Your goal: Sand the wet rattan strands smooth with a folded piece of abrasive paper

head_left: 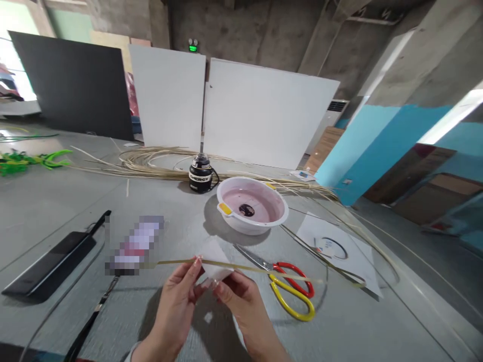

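My left hand (pixel 178 297) is closed, its thumb and fingers pinching a thin bamboo strip (pixel 260 270) that runs left to right above both hands. My right hand (pixel 247 305) is closed on a small white sheet of paper or tissue (pixel 214 250), which lies behind and under the strip. The fingertips of both hands nearly meet at the sheet, and some are hidden by it. Just right of my right hand lie scissors (pixel 285 281) with one red and one yellow handle. The strip's right end passes over them.
A white basin (pixel 251 229) holding liquid stands ahead, beside a black bottle (pixel 200 176). Long bamboo strips (pixel 151 163) lie coiled behind. On the left are a black device (pixel 49 264) and a blurred-out phone (pixel 138 246); at right, a paper sheet (pixel 368 256) carries strips.
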Demonstrator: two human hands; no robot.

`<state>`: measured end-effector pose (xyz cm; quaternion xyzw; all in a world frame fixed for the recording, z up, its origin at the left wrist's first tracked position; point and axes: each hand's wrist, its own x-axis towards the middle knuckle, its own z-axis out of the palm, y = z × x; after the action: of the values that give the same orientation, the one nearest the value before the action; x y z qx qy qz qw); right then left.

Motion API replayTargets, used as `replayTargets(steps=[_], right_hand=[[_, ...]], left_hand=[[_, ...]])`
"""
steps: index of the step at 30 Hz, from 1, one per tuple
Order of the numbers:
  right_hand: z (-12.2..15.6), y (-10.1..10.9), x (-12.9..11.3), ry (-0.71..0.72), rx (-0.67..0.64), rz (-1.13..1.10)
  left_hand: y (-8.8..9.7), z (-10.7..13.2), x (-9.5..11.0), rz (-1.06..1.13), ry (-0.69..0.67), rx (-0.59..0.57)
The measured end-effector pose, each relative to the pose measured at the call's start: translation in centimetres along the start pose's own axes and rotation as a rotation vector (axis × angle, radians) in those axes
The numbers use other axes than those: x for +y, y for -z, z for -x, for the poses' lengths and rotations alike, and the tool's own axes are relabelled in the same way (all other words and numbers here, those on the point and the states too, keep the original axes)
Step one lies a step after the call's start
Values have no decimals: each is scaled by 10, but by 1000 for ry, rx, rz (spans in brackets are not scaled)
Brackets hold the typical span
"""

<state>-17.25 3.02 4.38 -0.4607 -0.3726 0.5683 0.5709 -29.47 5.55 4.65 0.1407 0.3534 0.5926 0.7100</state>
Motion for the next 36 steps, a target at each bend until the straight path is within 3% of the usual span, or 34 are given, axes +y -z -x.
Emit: replayTargets(steps=[3, 6, 14, 17, 22, 27, 32, 36], right_hand=[[-4, -12, 1, -13, 129, -34], [-2, -7, 3, -70, 273, -115], [-6, -2, 8, -98, 469, -214], [-5, -3, 7, -92, 450, -220], [-1, -9, 3, -118, 376, -304], [3, -18, 5, -47, 314, -365], [3, -14, 7, 8, 353, -279], [3, -10, 6, 29, 284, -296]], left_hand=[[5, -1, -5, -25, -68, -47], [11, -5, -7, -105, -131, -46], [17, 2, -12, -227, -147, -132], [19, 1, -11, -290, -155, -132], [18, -2, -6, -521, -308, -171], [19, 5, -5, -674, -376, -181], [25, 8, -5, -844, -498, -246], [24, 11, -4, -872, -520, -272]])
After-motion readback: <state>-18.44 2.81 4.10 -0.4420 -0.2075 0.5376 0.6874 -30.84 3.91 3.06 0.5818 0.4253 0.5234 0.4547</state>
